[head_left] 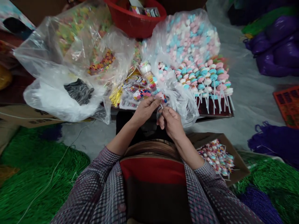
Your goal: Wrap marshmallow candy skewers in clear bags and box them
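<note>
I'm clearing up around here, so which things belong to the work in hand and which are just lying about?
Likely in use:
white stick, between left hand and right hand
sweets on sticks
gold strips
wrapped sweets in the box

Likely just lying about:
purple bundles
green strands
orange crate

Bags [191,37] and basin [137,26] obstruct reach beyond the right hand [171,121]; lollipops [206,74] stand to its right; floor [239,46] past these affords passage.
</note>
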Available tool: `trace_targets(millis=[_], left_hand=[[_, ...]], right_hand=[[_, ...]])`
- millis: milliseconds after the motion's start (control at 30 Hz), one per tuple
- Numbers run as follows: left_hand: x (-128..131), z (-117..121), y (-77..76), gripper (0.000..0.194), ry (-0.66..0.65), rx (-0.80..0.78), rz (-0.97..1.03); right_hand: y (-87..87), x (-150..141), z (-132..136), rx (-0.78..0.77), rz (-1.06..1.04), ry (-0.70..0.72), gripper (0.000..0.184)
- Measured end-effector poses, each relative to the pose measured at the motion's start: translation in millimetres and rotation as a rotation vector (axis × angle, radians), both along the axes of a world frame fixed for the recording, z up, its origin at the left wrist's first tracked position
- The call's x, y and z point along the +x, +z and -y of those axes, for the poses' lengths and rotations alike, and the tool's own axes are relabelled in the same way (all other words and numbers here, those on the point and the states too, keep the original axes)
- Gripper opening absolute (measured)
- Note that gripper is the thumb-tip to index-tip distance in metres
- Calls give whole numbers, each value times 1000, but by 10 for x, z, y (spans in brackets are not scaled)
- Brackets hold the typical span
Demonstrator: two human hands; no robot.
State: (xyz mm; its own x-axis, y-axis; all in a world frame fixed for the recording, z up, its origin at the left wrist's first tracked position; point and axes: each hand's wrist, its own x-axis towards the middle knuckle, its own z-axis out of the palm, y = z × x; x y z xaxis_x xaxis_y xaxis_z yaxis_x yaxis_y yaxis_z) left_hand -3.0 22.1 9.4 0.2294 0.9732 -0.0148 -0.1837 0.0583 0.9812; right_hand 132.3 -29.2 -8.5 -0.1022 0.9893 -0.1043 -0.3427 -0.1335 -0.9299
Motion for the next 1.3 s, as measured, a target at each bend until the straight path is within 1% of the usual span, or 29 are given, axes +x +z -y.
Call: trace_targets(millis=[67,133,200,267,300,400,500,567,633,667,733,800,867,967,1033,1133,1200,1233,1300], left_hand=[[-36,-21,-13,48,58,144,-143],[-78,-46,-19,50,111,279,-258],[-105,-71,-13,48,85,341,-317],[-105,-87,8,44,25,344,-343],[-100,-91,23,42,7,336,-353],[-107,-81,57,39,10,268,-348],[-181,-50,27,37,-6,152,-261],[-233,-40,-20,44,53,106,-138],[-243,-54,-50,55,111,69,42],[-226,-68,-50,59,113,38,138],[-159,-102,-16,58,84,-64,289],[-74,-127,42,49,92,-167,361],[-3,-129,90,44,93,-205,387],[52,-92,111,46,19,-165,430],[64,-57,94,42,-16,-188,426],[59,-22,49,27,-45,-282,385],[39,-16,20,22,-61,-303,387],[24,-18,10,23,-68,-302,394],[-17,-22,8,27,-79,-294,410]], right_hand=[[21,4,-9,4,32,5,42],[28,13,-23,8,65,-11,43],[22,9,-41,13,104,-34,44],[10,-18,-62,25,139,-50,46],[6,-37,-72,34,149,-58,48],[3,-84,-96,49,155,-73,50],[-1,-79,-105,48,156,-57,49],[-16,-60,-103,52,158,-43,49],[-36,-53,-97,52,161,-36,48],[-44,-57,-93,51,161,-33,47],[-55,-77,-85,44,152,-24,47],[-56,-99,-78,35,133,-11,47],[-55,-112,-74,29,116,-2,47],[-66,-130,-69,17,107,8,49],[-87,-165,-63,-3,96,10,50],[-125,-242,-51,-23,76,-6,51],[-127,-251,-55,-25,97,-2,51],[-111,-224,-65,-26,127,31,52],[-37,-98,-106,-11,238,165,53]])
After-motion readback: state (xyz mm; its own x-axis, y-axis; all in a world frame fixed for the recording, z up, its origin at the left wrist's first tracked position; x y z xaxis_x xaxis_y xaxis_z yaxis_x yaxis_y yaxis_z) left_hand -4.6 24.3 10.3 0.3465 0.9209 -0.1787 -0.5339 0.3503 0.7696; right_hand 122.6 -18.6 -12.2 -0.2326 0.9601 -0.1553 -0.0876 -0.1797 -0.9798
